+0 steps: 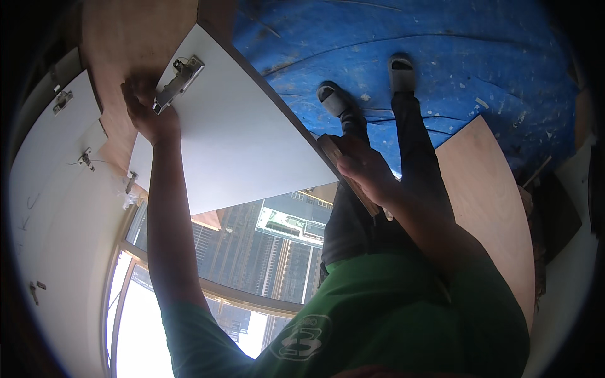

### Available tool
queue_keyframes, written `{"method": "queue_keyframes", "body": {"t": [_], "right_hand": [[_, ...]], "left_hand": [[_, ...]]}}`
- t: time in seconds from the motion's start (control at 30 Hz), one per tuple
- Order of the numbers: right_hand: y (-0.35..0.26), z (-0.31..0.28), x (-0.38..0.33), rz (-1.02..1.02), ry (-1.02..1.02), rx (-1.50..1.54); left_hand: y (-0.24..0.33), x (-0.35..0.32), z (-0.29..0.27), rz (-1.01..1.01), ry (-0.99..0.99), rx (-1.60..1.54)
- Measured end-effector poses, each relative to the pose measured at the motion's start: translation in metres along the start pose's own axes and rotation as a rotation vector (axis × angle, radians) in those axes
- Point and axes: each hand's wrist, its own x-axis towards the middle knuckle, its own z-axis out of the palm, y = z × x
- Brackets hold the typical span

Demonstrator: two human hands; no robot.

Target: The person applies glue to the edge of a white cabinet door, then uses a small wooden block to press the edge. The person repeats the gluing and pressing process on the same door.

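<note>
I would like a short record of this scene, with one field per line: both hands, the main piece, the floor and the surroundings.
left hand: at the panel's edge, near a hinge; grip unclear
right hand: closed around a brown block
block: close to the panel's dark edge; contact unclear
panel: white, tilted in view
hinge: metal, on the panel's white face
floor: blue sheet
right side: plywood
lower left: window

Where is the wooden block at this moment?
In the head view, just right of centre: the wooden block is in the right hand, by the edge of the white panel.
</note>
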Motion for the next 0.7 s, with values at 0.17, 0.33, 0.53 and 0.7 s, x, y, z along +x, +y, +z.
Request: {"method": "queue_keyframes", "body": {"t": [0.17, 0.33, 0.53, 0.7], "right_hand": [[-0.076, 0.021, 0.131, -0.289, 0.054, -0.215], [-0.1, 0.03, 0.176, -0.299, 0.027, -0.191], [-0.101, 0.026, 0.164, -0.258, -0.017, -0.142], [-0.123, 0.037, 0.182, -0.333, 0.042, -0.166]], "left_hand": [[-0.002, 0.008, 0.007, -0.013, -0.014, -0.069], [-0.007, 0.005, 0.005, -0.014, -0.004, -0.084], [-0.003, 0.004, 0.004, 0.017, -0.004, 0.021], [-0.008, 0.003, 0.006, 0.074, 0.001, -0.025]]}}
